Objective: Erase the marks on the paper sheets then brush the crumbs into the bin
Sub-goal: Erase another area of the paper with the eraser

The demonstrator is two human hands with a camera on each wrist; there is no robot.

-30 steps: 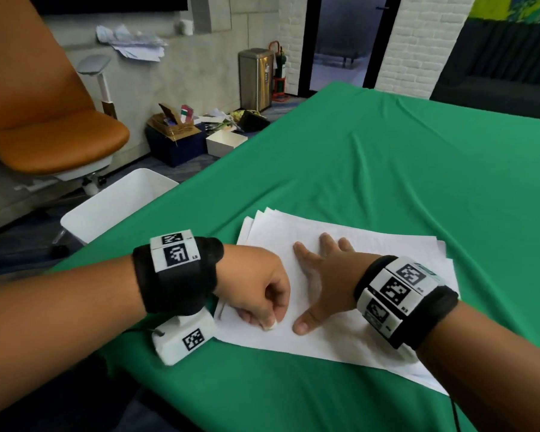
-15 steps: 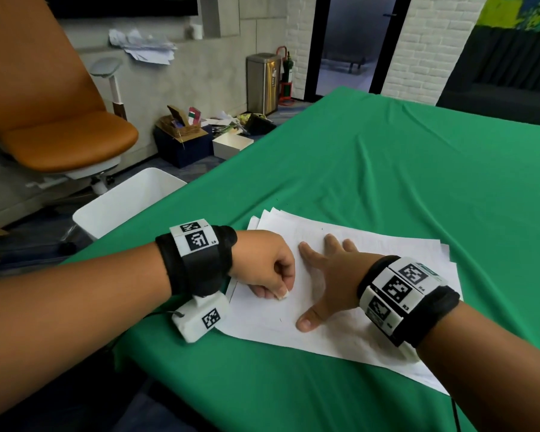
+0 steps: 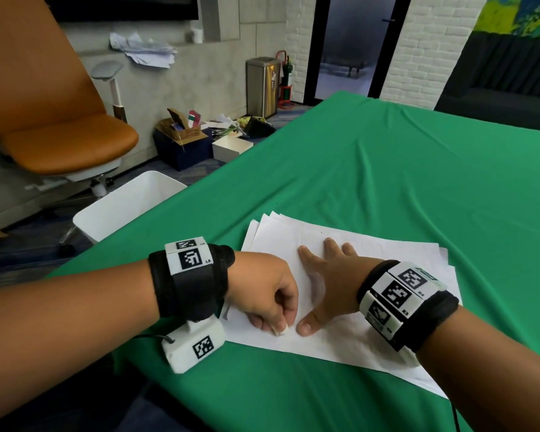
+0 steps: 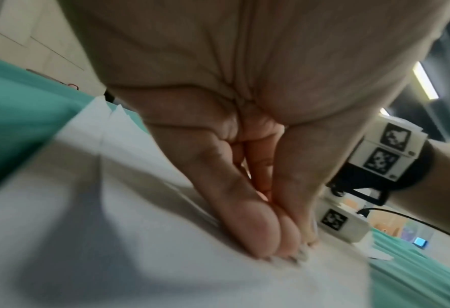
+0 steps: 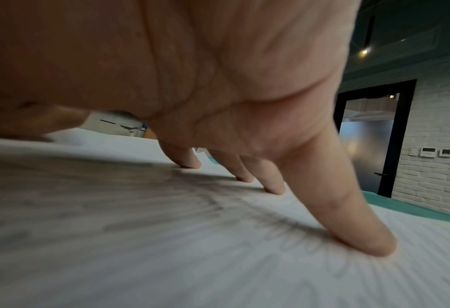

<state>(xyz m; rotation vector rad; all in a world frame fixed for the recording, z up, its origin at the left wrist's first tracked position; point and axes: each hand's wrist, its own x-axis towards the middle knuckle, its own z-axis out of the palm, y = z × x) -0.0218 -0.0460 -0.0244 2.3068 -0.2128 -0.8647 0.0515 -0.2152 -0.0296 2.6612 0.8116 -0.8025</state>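
Left hand (image 3: 270,299) pinches eraser (image 3: 282,330); right hand (image 3: 331,282) flat, pinning paper sheets (image 3: 371,244); excess pressure could crease top sheet

"LS" on left wrist band (image 3: 208,261)

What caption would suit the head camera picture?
Left hand rubs an eraser on paper sheets while the right hand presses them flat.

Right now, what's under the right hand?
The right hand lies flat, fingers spread, on the top sheet of the paper stack. Lower sheets show only at their edges; any marks beneath the palm are covered.
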